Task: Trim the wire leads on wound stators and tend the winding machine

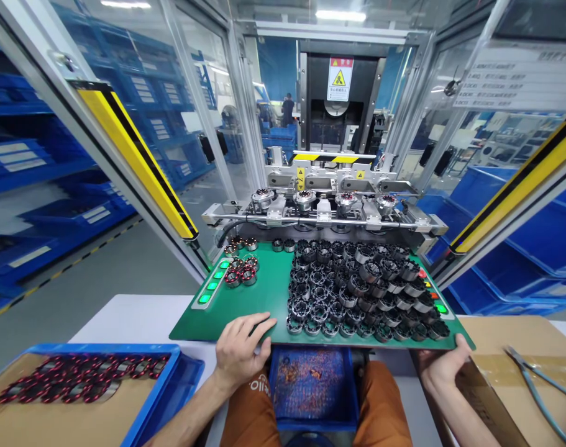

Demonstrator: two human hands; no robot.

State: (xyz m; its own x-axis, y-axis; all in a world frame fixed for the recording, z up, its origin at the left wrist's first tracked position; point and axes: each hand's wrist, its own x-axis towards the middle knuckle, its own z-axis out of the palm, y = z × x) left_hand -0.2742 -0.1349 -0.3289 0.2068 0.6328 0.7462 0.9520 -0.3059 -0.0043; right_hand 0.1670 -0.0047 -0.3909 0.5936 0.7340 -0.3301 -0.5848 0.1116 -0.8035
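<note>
My left hand lies at the front edge of the green worktop, palm down, its fingers stretched out and somewhat apart with nothing in them. At the right front corner, my right hand grips the worktop's edge, thumb up against it and the other fingers hidden beneath. Rows of dark bare stator cores, partly stacked, cover the right half of the worktop. A small group of copper-wound stators stands at the left. Behind, a winding machine carries several stators on its stations.
Lit green buttons line the left side; more buttons sit at the right. A blue tray at lower left holds wound stators. Pliers lie on cardboard at right. Below is a blue bin with wire scraps. Yellow-black posts flank the station.
</note>
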